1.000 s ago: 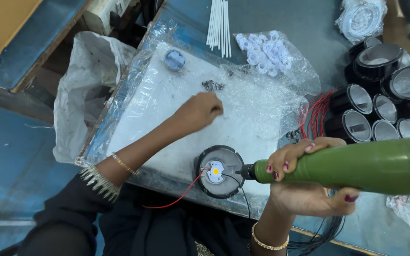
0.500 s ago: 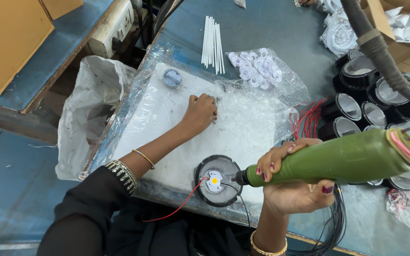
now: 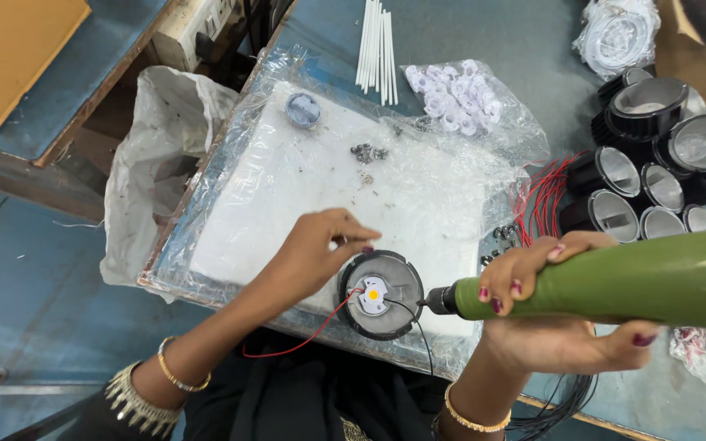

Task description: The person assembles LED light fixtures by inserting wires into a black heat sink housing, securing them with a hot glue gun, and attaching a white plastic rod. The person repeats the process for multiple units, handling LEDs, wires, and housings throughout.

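a: hands first. right hand (image 3: 561,314) is wrapped round a fat green power screwdriver (image 3: 639,282), fingers curled shut over the barrel, thumb under it. bit tip sits at the right rim of the round black lamp housing (image 3: 380,296).

b: left hand (image 3: 316,253)?

a: fingers pinched together just above the housing's upper left edge, touching or nearly touching it. probably a small screw in the pinch, but it's too small to tell, so i can't say it holds anything.

b: where's the housing?

a: near front edge of the white plastic-covered work board (image 3: 288,188), between the two hands. white plate with a yellow led chip (image 3: 373,294) in the middle, red wire (image 3: 304,341) and black wire (image 3: 418,327) trailing off toward the person.

b: other stuff?

a: loose screws (image 3: 367,153) mid-board, white sticks (image 3: 376,49) and a bag of white plastic parts (image 3: 451,98) behind, finished black lamp housings (image 3: 663,155) stacked right.

b: risks?

a: bit could skate off the rim and hit the led chip or nick the black wire, since it runs right by the tip. housing isn't clamped, so it may spin or slide off the near edge. a tiny screw could drop into the crinkled plastic.
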